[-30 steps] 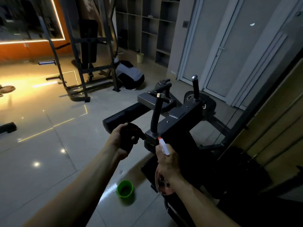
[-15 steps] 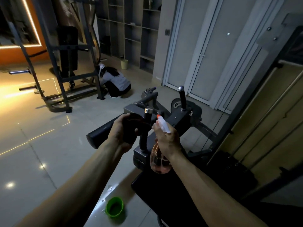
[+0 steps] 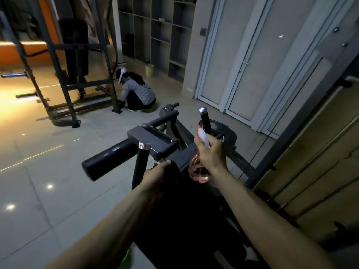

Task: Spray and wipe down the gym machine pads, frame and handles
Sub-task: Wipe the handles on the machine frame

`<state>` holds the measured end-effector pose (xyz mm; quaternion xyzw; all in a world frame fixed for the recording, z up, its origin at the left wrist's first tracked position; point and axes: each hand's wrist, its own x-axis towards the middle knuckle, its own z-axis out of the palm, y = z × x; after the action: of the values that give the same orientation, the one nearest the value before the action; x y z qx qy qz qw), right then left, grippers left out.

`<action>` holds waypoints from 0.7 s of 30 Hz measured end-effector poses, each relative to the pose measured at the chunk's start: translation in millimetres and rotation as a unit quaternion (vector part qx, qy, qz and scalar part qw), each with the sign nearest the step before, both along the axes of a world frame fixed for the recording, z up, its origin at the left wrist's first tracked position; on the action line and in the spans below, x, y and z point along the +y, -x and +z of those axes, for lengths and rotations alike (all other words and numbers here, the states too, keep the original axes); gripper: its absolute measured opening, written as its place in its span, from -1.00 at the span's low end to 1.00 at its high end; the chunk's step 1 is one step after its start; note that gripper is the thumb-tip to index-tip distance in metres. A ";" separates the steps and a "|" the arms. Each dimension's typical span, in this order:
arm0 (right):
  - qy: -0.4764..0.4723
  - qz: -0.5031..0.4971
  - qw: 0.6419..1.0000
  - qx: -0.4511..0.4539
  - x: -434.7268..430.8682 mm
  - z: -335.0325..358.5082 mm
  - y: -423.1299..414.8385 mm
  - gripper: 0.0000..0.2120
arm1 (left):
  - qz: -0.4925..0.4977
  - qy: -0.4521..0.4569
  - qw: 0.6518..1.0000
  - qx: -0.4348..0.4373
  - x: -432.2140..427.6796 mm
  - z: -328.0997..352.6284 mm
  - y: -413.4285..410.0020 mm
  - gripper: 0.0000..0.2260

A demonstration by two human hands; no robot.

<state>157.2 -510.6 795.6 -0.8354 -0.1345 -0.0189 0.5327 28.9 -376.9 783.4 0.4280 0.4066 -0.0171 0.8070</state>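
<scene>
A dark gym machine [image 3: 180, 158] fills the middle, with a black roller pad [image 3: 108, 162] sticking out to the left and two upright handles with chrome caps, the near handle [image 3: 140, 164] and the far handle [image 3: 205, 121]. My right hand [image 3: 210, 154] grips a clear pink spray bottle [image 3: 198, 171] with a white nozzle, raised beside the far handle. My left hand [image 3: 157, 175] holds a dark cloth [image 3: 174, 175] against the frame just right of the near handle. The black seat pad [image 3: 184, 230] lies below my arms.
A person [image 3: 136, 92] crouches by a tall rack [image 3: 73, 61] at the back left. Grey shelves [image 3: 155, 30] and white doors [image 3: 242, 61] stand behind. A wooden wall [image 3: 320, 152] runs on the right. A green cup's edge [image 3: 126, 257] shows under my left forearm. Tiled floor [image 3: 48, 181] lies on the left.
My left hand with the cloth moved from the roller pad's inner end to the frame past the near handle. My right hand carried the bottle up toward the far handle. The view shifted forward.
</scene>
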 end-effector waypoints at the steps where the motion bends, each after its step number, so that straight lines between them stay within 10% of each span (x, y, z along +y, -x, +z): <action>1: -0.004 0.005 1.000 -0.008 5.7 -0.2 -9.1 -0.64 | 0.012 -0.009 1.000 0.010 0.3 -3.2 -4.3 -0.74; 10: 0.052 0.131 0.990 -0.014 78.9 -13.1 -54.7 -0.81 | 0.009 -0.017 1.000 0.024 10.1 -8.0 -23.9 -0.74; 17: 0.097 0.167 0.981 0.032 50.7 -18.7 -44.8 -0.24 | 0.018 0.026 0.999 -0.003 0.4 -11.9 -35.6 -0.69; 21: 0.058 0.109 0.985 0.117 -5.0 -28.3 -23.4 -0.76 | 0.007 0.050 0.998 -0.024 -14.9 -12.7 -48.7 -0.69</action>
<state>180.6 -515.5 767.3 -0.8415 -0.1625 0.1453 0.4943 77.6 -391.8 770.8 0.3849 0.3888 -0.0217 0.8368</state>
